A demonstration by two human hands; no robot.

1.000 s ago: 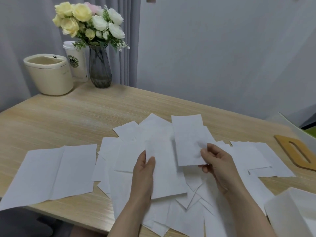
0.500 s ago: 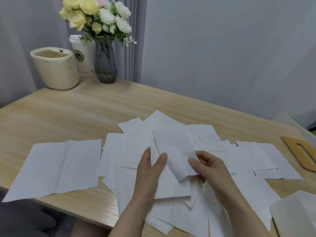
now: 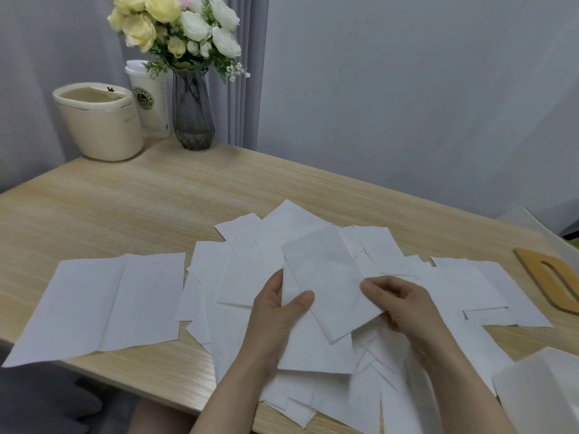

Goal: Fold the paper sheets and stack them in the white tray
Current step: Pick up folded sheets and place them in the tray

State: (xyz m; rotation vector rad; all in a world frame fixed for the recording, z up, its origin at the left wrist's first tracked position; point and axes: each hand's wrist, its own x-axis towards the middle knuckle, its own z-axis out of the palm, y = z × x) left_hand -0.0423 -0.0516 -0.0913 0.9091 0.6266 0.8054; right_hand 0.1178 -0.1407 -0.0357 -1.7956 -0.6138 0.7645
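Both hands hold one folded white paper sheet [image 3: 326, 277] just above a heap of several loose sheets [image 3: 244, 277] on the wooden table [image 3: 131, 208]. My left hand [image 3: 275, 317] grips its lower left edge, thumb lying on top. My right hand [image 3: 404, 305] pinches its right edge with curled fingers. The sheet tilts, its far end pointing up and left. A larger unfolded sheet [image 3: 103, 305] lies flat at the left, near the table's front edge. The white tray [image 3: 542, 393] shows only as a corner at the bottom right.
At the back left stand a cream bin [image 3: 100, 123], a paper cup [image 3: 150, 98] and a glass vase of flowers [image 3: 191, 111]. A flat wooden piece with a slot [image 3: 551, 280] lies at the right edge. Bare wood stretches across the table's far half.
The folded sheet, held up in my right hand a second ago, has come down and left onto the sheet in my left hand. Both hands now hold it. The view has shifted slightly.
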